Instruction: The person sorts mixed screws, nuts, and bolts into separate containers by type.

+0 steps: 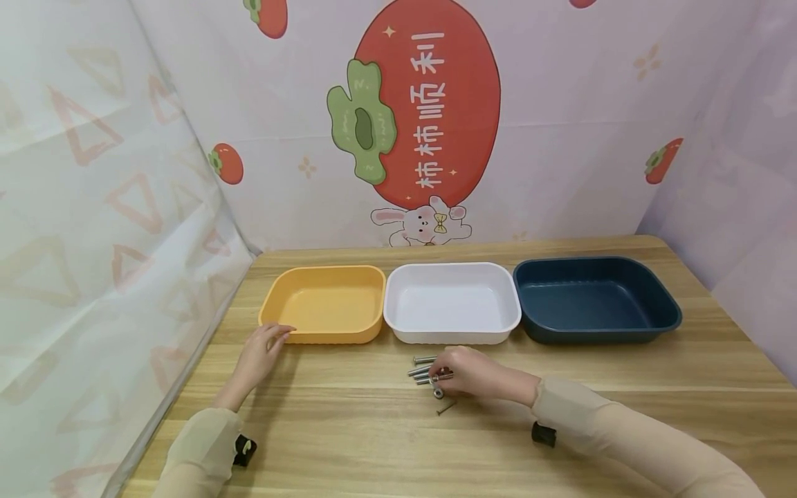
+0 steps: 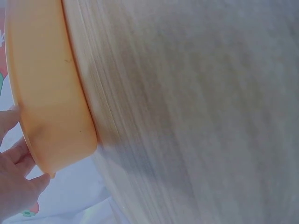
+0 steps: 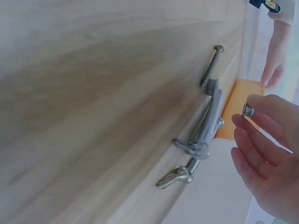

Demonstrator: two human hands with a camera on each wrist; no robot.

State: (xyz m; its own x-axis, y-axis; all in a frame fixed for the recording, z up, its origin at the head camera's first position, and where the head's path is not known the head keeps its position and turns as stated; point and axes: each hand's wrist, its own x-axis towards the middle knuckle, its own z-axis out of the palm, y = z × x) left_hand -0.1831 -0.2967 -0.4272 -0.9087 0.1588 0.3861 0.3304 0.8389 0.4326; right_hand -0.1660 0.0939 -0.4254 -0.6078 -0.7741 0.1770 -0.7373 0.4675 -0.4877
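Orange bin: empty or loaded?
Empty, as far as the head view shows: only bare floor inside the orange bin, with the left hand at its rim.

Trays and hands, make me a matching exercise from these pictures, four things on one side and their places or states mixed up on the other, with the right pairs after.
Things:
1. Left hand
2. White tray
3. Right hand
4. Dark blue tray

Places or states:
A. Pinching a small metal piece
B. Rightmost tray in the head view
C. Touching the yellow tray at its rim
D. Between two other trays

Pairs: 1-C, 2-D, 3-A, 4-B
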